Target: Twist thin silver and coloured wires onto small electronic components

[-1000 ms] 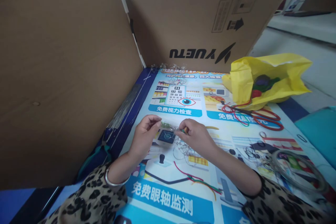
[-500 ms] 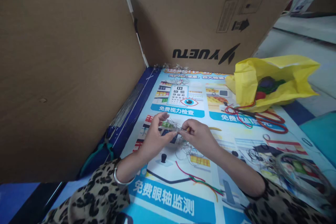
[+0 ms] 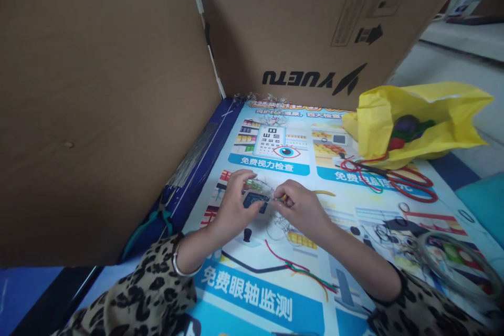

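I see both hands meeting low over the printed poster [image 3: 252, 294] that covers the table. My left hand [image 3: 232, 206] has its thumb and forefinger pinched shut on one end of a small wire piece [image 3: 259, 187] with green bits on it. My right hand [image 3: 304, 211] is closed on the other end, fingertips together, with a speck of orange showing at them. The wire piece hangs between the two hands, just above the poster, and it is too fine for me to make out its form.

Just under the right hand's fingers lies a loose tangle of thin wire [image 3: 277, 224]. Nearer to me than that hand, red and green cords [image 3: 301, 269] trail across the poster. Beyond the right hand and further out to its side sit red loops [image 3: 397, 181] and a yellow plastic bag [image 3: 425, 110], the bag open with dark and red things inside. Well out past the right forearm is a coil of clear tubing [image 3: 459, 260].

Outside the left hand, teal-handled pliers [image 3: 147, 223] and a bundle of straight wires [image 3: 192, 155] lie against the cardboard wall [image 3: 98, 89]. A silver bangle [image 3: 179, 269] rings the left wrist.
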A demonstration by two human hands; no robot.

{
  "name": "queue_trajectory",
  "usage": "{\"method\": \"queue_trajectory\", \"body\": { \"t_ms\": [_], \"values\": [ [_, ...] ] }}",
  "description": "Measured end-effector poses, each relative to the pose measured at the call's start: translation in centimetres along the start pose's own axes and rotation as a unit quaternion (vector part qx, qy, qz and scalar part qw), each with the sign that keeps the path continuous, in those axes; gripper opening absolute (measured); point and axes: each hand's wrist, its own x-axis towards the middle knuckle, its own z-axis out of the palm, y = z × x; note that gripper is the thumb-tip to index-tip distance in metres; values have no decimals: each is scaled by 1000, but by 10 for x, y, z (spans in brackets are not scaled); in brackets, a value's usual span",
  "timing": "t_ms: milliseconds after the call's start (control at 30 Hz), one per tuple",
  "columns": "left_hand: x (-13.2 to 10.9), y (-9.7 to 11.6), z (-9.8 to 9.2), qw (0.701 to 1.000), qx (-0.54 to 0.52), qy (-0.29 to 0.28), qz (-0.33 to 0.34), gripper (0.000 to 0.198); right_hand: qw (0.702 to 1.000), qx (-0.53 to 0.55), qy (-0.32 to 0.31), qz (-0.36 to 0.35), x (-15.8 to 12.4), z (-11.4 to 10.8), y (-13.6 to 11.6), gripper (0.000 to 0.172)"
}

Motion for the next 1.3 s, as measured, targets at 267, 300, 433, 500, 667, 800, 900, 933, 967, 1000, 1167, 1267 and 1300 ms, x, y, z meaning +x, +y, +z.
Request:
{"method": "queue_trajectory", "body": {
  "t_ms": [267,300,433,500,667,800,900,933,967,1000,1167,1267,1300],
  "values": [
    [-6,2,-3,996,81,20,42,32,997,-17,-4,-80,-8,2,2,13],
    [-7,3,-4,995,89,23,47,32,997,-16,-2,-79,-9,2,2,15],
    [-10,5,-7,992,98,36,65,29,998,-14,1,-65,-13,1,1,20],
    [-11,5,-8,991,100,43,75,28,998,-16,2,-62,-14,1,-1,23],
    [-13,1,-10,990,90,59,87,23,998,-22,2,-53,-19,1,-4,28],
    [-13,0,-11,992,84,57,80,19,998,-32,21,-51,-27,0,-2,32],
    [-14,1,-12,993,78,53,71,18,996,-46,41,-59,-34,-1,1,33],
    [-14,1,-12,993,77,52,70,17,996,-50,46,-59,-36,-1,2,32],
    [-14,1,-12,993,77,52,70,17,996,-54,49,-59,-37,-2,2,31],
    [-14,2,-12,993,78,54,71,17,995,-58,51,-59,-39,-2,3,30],
    [-15,4,-13,991,86,66,83,17,994,-73,53,-62,-42,-2,2,24],
    [-17,3,-14,991,81,67,86,17,993,-77,51,-79,-42,-2,1,22],
    [-18,3,-15,991,79,65,87,17,992,-78,52,-86,-42,-2,0,21]
  ]
}}
